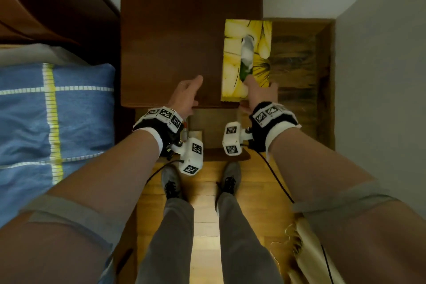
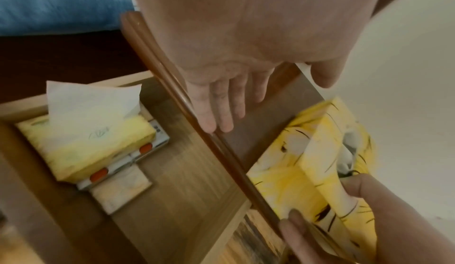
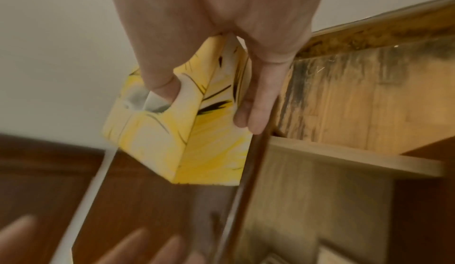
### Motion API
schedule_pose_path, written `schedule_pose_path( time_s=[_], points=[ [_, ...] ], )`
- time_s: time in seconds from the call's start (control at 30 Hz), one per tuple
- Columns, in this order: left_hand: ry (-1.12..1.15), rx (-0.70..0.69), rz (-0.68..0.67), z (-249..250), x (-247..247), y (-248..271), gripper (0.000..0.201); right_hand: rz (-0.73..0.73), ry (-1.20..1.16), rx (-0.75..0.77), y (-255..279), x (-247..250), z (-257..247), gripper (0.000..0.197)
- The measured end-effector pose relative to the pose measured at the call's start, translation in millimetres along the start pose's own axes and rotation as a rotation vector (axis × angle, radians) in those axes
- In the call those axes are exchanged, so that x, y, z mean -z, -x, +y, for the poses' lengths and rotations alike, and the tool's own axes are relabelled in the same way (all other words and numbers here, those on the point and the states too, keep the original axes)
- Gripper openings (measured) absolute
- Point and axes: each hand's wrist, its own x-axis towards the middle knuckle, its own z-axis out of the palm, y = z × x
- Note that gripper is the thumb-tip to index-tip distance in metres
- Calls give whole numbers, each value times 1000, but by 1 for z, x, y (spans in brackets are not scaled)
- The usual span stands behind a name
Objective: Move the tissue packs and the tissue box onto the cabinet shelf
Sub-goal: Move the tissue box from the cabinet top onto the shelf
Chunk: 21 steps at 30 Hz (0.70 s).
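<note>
— Looking down from the head view, what sits furthest left?

— I see a bed (image 1: 55, 108) with a blue checked cover, then the dark wooden cabinet (image 1: 170, 37) right beside it. My left hand (image 1: 186, 97) is over the cabinet's front edge, fingers straight and relaxed, holding nothing. I cannot tell whether it touches the wood.

— And below that edge?

— From the left wrist view, I see the shelf (image 2: 197, 180) under the top. A yellow tissue pack (image 2: 88, 149) lies there with a white sheet sticking up out of it. It rests on a white pack with orange marks (image 2: 128, 161), and a pale flat packet (image 2: 123, 192) lies just beside those two.

— Further right?

— My right hand (image 1: 258, 94) grips the yellow tissue box (image 1: 246, 57) at its near end. The thumb is tucked into the slot on top, and the fingers (image 3: 256, 108) run down the side. The box is at the right end of the cabinet top, its near edge about level with the front edge. From the right wrist view it looks tilted, but that picture is blurred.

— Anything past it?

— A wooden floor (image 1: 299, 71) in the corner, with grey walls around it.
</note>
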Motion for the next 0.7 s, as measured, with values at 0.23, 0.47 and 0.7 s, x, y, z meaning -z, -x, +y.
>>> schedule_pose_path(
  time_s=[0.23, 0.47, 0.7],
  points=[
    [136, 139, -66, -61, -33, 6, 118, -378, 143, -170, 18, 23, 73, 77],
    [42, 128, -111, -120, -10, 11, 129, -554, 291, -272, 34, 21, 113, 67],
    [-35, 313, -227, -113, 15, 52, 98, -628, 491, -326, 70, 10, 117, 50]
  ],
)
